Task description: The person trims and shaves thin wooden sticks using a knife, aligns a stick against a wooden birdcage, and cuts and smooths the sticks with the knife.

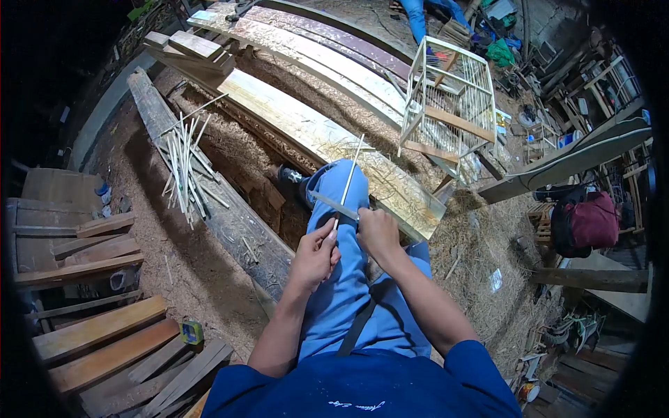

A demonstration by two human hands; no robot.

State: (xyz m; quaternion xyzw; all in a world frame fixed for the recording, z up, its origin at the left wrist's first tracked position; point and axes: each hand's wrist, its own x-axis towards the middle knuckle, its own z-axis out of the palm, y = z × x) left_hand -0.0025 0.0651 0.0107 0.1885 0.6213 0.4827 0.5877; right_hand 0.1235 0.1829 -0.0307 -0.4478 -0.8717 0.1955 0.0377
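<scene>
Over the blue-trousered thigh, my left hand (pixel 315 259) is closed on the lower end of a thin wooden stick (pixel 350 173), which points up and away from me. My right hand (pixel 378 233) is closed round the handle of a knife (pixel 333 205). Its blade reaches left from the fist and lies across the stick, just above my left fingers. The handle is mostly hidden inside the fist. To the left, a loose pile of thin sticks (pixel 185 167) rests on a weathered plank (pixel 240 216).
Long pale boards (pixel 279 115) run diagonally ahead. A slatted wooden cage (pixel 453 104) stands at the upper right. Cut boards (pixel 104 327) and a yellow-green tape measure (pixel 191 332) lie at the lower left. A maroon bag (pixel 592 221) is at the right. Another person's blue-clad legs (pixel 415 17) show at the top.
</scene>
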